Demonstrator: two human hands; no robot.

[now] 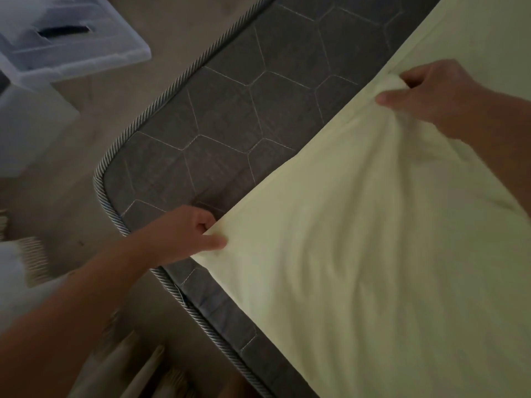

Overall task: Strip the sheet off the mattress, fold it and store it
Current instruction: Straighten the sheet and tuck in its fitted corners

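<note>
A pale yellow sheet (373,254) covers the right part of a grey quilted mattress (230,110) with a corded rim. The sheet's edge runs diagonally, leaving the mattress corner and its left strip bare. My left hand (189,234) pinches the sheet's lower corner near the mattress edge. My right hand (425,90) grips a bunched fold of the sheet's edge farther up, lifting it slightly off the mattress.
A clear plastic storage box (43,90) with its lid (71,44) stands on the floor at the upper left. Striped fabric (31,259) and pale blurred items (138,369) lie on the floor at the lower left, beside the mattress.
</note>
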